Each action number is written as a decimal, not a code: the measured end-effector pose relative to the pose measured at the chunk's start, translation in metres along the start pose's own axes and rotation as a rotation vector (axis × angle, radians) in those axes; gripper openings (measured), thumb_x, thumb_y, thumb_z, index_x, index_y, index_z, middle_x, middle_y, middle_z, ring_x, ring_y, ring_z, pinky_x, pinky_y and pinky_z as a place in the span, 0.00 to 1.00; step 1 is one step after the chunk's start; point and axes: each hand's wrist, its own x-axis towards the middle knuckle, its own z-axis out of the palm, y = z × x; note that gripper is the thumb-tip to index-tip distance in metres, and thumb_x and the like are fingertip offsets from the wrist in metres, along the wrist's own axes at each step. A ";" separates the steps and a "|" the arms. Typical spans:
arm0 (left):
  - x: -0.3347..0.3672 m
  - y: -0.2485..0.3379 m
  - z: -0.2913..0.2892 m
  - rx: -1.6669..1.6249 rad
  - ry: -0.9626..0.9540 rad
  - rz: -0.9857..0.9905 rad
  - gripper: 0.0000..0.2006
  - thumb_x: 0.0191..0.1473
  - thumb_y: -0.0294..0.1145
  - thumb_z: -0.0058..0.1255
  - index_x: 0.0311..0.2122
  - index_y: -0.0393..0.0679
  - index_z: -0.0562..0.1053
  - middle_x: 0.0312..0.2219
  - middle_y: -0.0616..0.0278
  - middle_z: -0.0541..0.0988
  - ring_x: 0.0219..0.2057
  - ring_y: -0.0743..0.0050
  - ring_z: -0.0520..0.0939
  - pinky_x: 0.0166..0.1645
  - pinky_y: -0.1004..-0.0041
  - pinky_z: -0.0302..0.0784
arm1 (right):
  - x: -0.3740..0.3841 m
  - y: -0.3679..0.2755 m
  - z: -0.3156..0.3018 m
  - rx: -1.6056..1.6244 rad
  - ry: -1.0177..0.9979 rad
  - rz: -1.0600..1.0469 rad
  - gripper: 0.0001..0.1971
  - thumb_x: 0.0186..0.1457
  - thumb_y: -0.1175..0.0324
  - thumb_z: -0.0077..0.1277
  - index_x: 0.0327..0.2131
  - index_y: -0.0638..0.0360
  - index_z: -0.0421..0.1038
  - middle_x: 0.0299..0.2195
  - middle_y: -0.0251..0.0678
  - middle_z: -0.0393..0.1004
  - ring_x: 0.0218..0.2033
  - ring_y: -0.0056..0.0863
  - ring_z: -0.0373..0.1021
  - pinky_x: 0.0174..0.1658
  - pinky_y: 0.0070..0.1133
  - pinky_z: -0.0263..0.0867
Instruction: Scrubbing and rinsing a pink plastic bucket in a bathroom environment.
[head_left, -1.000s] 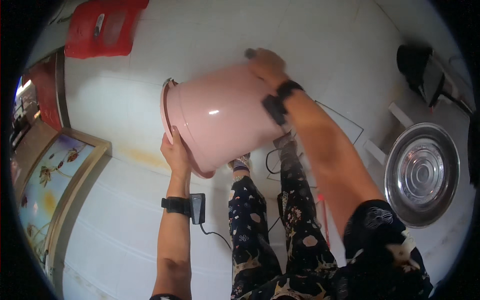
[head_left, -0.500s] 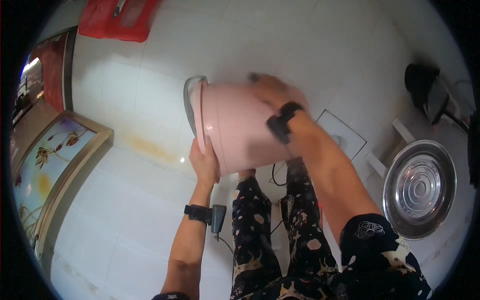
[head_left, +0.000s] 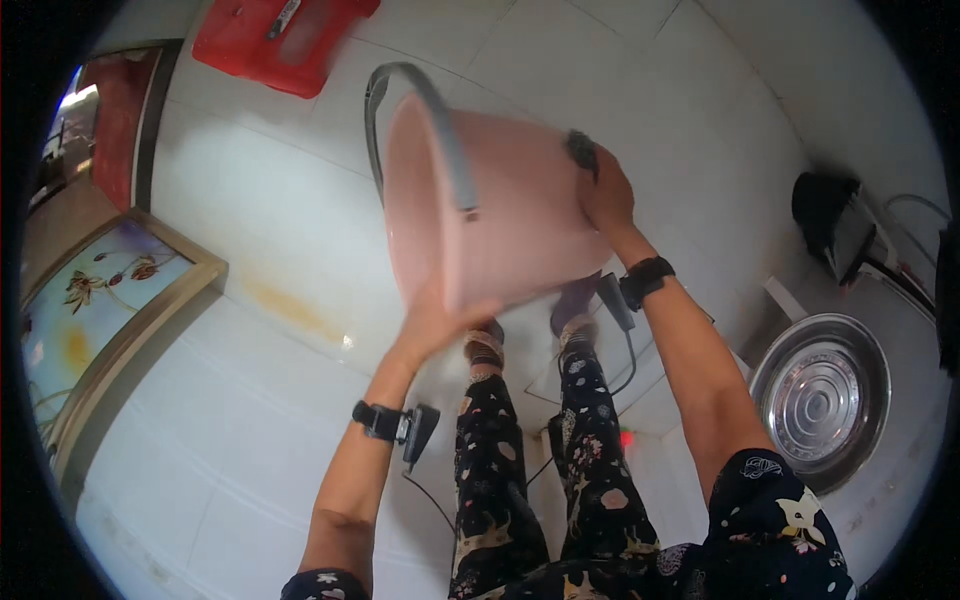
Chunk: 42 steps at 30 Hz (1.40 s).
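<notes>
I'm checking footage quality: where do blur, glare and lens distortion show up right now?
Head view: the left hand looks soft, probably from motion; head view: a small glare spot sits on the pale floor, and the metal basin has bright reflections; head view: the framed panel's lower edge bends, and the picture's corners go black.
</notes>
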 end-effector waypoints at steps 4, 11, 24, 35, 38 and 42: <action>0.076 0.051 -0.052 -0.453 0.291 -0.381 0.22 0.50 0.44 0.53 0.42 0.34 0.69 0.28 0.60 0.76 0.27 0.80 0.75 0.33 0.79 0.71 | -0.007 -0.028 0.022 0.087 0.002 -0.255 0.22 0.52 0.69 0.40 0.52 0.62 0.59 0.52 0.48 0.62 0.53 0.42 0.60 0.56 0.32 0.55; 0.073 0.008 -0.030 -0.347 0.480 -0.348 0.20 0.49 0.44 0.55 0.34 0.33 0.70 0.27 0.62 0.74 0.27 0.80 0.70 0.33 0.77 0.68 | -0.067 -0.140 0.072 0.176 -0.109 -0.376 0.19 0.51 0.73 0.39 0.48 0.61 0.63 0.51 0.47 0.62 0.54 0.42 0.57 0.56 0.35 0.53; -0.011 -0.026 0.021 -0.294 0.732 -0.285 0.20 0.51 0.36 0.50 0.43 0.30 0.68 0.33 0.50 0.76 0.34 0.67 0.75 0.43 0.70 0.68 | -0.079 -0.106 0.095 0.161 -0.159 -0.405 0.20 0.58 0.69 0.30 0.52 0.62 0.60 0.51 0.49 0.63 0.53 0.45 0.59 0.58 0.32 0.51; -0.050 -0.060 0.038 -0.507 0.719 -0.357 0.16 0.52 0.34 0.49 0.42 0.33 0.67 0.33 0.60 0.73 0.32 0.76 0.72 0.39 0.76 0.67 | 0.030 0.039 0.021 -0.193 -0.462 0.239 0.17 0.50 0.63 0.43 0.40 0.62 0.70 0.39 0.51 0.72 0.42 0.43 0.69 0.43 0.32 0.65; -0.022 -0.032 0.041 -0.514 0.566 -0.317 0.15 0.52 0.32 0.48 0.41 0.33 0.66 0.31 0.62 0.73 0.29 0.78 0.71 0.36 0.78 0.67 | 0.031 0.109 -0.002 0.769 -0.201 0.841 0.13 0.53 0.70 0.42 0.40 0.67 0.66 0.35 0.44 0.71 0.34 0.32 0.69 0.38 0.27 0.65; -0.029 -0.030 0.021 -0.403 0.557 -0.112 0.13 0.51 0.32 0.49 0.38 0.32 0.68 0.28 0.60 0.74 0.28 0.76 0.71 0.35 0.75 0.68 | 0.014 0.028 0.000 0.749 -0.092 0.655 0.20 0.54 0.64 0.43 0.47 0.67 0.63 0.46 0.48 0.67 0.46 0.42 0.66 0.48 0.31 0.61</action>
